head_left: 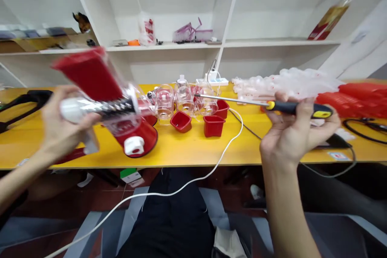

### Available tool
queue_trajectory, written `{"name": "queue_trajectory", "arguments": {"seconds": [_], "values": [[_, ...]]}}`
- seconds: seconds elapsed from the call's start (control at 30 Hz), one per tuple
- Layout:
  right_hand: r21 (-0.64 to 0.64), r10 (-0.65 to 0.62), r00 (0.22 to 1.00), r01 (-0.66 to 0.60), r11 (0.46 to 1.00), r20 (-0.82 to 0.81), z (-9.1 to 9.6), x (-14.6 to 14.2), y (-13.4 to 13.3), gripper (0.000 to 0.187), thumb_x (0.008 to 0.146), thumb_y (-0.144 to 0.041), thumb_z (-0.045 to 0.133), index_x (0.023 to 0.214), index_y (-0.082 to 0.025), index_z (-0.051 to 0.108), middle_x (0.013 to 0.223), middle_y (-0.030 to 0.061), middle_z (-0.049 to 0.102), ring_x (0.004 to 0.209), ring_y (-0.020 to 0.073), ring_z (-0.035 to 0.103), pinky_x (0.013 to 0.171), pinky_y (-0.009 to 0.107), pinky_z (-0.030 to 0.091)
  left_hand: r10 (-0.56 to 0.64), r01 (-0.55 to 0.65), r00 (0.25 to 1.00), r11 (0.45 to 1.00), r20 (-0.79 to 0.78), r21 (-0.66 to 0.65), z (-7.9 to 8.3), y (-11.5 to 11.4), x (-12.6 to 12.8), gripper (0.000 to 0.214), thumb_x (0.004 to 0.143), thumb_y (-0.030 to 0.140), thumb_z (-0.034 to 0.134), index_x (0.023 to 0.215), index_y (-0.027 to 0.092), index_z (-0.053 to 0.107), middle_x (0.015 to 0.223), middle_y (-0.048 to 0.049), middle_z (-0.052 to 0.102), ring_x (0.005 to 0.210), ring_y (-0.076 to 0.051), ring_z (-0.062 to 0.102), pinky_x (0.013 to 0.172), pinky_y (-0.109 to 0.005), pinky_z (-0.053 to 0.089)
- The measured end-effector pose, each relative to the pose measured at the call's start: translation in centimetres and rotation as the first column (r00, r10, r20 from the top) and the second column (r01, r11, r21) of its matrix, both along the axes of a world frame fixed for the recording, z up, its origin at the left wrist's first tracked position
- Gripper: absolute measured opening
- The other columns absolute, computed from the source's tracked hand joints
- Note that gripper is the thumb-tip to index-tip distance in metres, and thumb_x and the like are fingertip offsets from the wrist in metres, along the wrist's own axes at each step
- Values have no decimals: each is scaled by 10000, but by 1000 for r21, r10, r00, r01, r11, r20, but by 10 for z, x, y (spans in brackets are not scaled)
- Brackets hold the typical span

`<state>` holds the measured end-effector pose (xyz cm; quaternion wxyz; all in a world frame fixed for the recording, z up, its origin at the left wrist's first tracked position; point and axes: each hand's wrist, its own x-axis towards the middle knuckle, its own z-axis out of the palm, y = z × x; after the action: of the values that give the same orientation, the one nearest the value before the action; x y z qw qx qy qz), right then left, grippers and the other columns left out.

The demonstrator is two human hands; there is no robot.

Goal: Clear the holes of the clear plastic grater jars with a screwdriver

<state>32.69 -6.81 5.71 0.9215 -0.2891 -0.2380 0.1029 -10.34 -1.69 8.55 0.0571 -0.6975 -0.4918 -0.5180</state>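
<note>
My left hand point(62, 125) is closed around a red and clear plastic rotary grater point(111, 105) with a metal drum, held tilted above the yellow table point(181, 149). Its red hopper points up and left, and its round red base with a white knob faces me. My right hand point(298, 129) grips the black and yellow handle of a screwdriver point(272, 105). The long metal shaft points left toward the clear parts in the middle of the table.
Clear plastic housings point(178, 102) and three small red cups point(213, 123) stand mid-table. A heap of clear and red parts point(302, 84) lies at the right. A white cable point(211, 165) hangs over the front edge. Black cords lie at both ends. Shelves rise behind.
</note>
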Motion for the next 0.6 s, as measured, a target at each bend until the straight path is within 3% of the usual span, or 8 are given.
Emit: {"name": "queue_trajectory", "arguments": {"seconds": [0.07,0.13,0.27,0.47,0.6], "values": [[11,27,1000,-27,1000,1,1,-4,-2,412,794,-276,723,986,-291,358,899,-47,662,865,192,751,598,291,626,-164,164,986,986,19,-35,-13,-2,21,750,672,694,751,1145,130,607,913,-31,654,698,-135,585,597,-245,507],[24,40,999,-39,999,-3,1,-5,-3,439,776,-277,743,998,-290,365,900,-41,661,865,198,751,614,297,631,-235,237,972,967,25,-95,-25,1,38,645,697,583,772,1139,151,587,954,-41,662,727,-144,600,637,-259,517],[11,75,997,-74,997,-33,3,-9,-3,524,726,-339,797,1027,-263,374,901,-27,666,827,202,748,631,320,634,-274,274,961,938,34,-213,-31,11,55,532,709,462,749,1134,189,582,999,-50,669,793,-180,628,706,-298,532],[54,142,990,-141,988,-6,1,-17,-3,520,745,-356,783,1042,-256,368,950,-22,656,885,200,749,685,328,630,-331,357,932,909,149,-214,-37,17,67,654,655,520,770,1165,186,530,1014,-58,651,754,-179,608,669,-307,529],[49,179,984,-179,983,7,-1,-19,-3,501,792,-380,743,1080,-274,347,988,-9,662,892,204,749,708,364,639,-225,265,954,942,197,-205,-57,19,64,631,622,505,812,1092,173,554,957,-34,652,813,-198,622,731,-354,549]]}}
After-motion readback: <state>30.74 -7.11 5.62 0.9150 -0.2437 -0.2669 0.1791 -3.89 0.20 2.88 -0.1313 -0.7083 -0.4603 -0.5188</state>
